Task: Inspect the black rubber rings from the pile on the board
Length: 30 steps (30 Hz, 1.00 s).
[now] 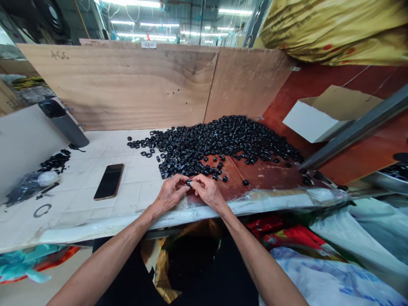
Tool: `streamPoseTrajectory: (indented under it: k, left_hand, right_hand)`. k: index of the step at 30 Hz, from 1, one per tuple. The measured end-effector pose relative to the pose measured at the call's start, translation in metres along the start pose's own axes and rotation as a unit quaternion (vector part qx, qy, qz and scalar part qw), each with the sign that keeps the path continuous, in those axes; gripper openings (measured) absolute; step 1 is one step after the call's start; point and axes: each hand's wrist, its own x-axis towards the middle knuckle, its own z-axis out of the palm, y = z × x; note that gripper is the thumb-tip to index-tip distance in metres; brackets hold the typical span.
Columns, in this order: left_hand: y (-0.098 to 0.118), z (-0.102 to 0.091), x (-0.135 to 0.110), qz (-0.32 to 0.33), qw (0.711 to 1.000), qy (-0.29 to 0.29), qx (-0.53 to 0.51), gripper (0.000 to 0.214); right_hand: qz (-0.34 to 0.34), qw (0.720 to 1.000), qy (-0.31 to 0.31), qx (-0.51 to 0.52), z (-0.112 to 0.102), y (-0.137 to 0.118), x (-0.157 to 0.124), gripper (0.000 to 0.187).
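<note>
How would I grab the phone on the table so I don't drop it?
I'd pinch the phone at its middle, by its two long edges, coming down from above. It lies flat on the white tabletop, screen up, so getting underneath would probably be hard, and its narrow shape should suit one grip.

The workbench [134,182], white at left and reddish-brown at right, bears a heap of black pieces [219,136] toward the far right. At left lie a phone [109,182], grey ring [36,212] and plastic bag [24,186], with a bottle [67,126] farther back.
</note>
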Motion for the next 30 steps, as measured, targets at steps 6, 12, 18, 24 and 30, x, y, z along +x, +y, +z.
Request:
streamPoseTrajectory:
  k: [6,12,18,24,30]
  left_hand:
    - [0.006,0.001,0.002,-0.061,0.994,0.005,-0.089,0.028]
    - [0.012,0.000,0.003,-0.094,0.989,0.007,-0.112,0.034]
    - [0.011,0.001,0.003,-0.093,0.989,0.008,-0.111,0.030]
    - [0.013,0.001,0.002,-0.080,0.992,0.009,-0.099,0.029]
    - [0.014,0.004,0.001,-0.037,0.996,0.010,-0.075,0.025]
  right_hand:
    - [-0.044,0.999,0.008,0.026,0.001,0.008,0.002,0.010]
    - [-0.116,0.992,0.033,0.026,0.000,0.005,0.001,0.007]
    - [-0.130,0.990,0.043,0.041,0.000,0.006,0.001,0.004]
    - [-0.079,0.994,0.053,0.059,0.004,0.008,0.001,0.013]
    - [-0.065,0.996,0.064,-0.015,0.007,0.003,-0.002,0.021]
